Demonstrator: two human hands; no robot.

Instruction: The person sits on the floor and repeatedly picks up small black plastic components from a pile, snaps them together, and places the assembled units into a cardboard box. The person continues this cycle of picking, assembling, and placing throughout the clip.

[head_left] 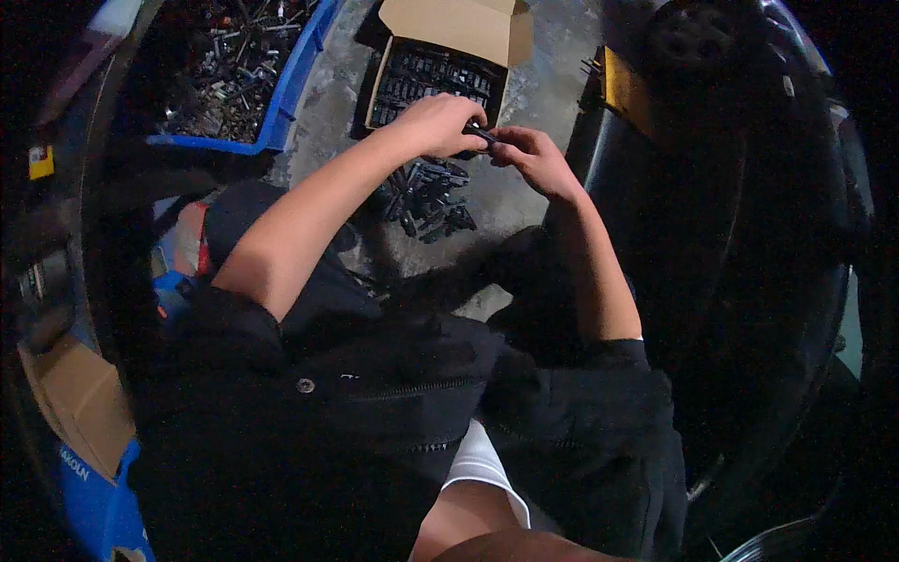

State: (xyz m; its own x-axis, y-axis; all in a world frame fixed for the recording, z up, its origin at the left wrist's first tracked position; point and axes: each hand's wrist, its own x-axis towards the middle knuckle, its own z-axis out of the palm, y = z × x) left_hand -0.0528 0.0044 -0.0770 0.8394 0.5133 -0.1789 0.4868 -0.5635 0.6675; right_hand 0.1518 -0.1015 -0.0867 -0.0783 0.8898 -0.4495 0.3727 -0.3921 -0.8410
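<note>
The one view is a wide fisheye worn on the person's head, looking steeply down and forward. The dark jacket fills six o'clock, close to the lens. Farther off, the left hand and the open box sit toward twelve, the right hand toward one. Straight edges bow near the rim.

Grey floor, loose black parts, cardboard box

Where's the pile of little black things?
In the head view, the pile of black pieces lies on the grey floor, slightly left of centre, just below the left hand and the open cardboard box.
</note>
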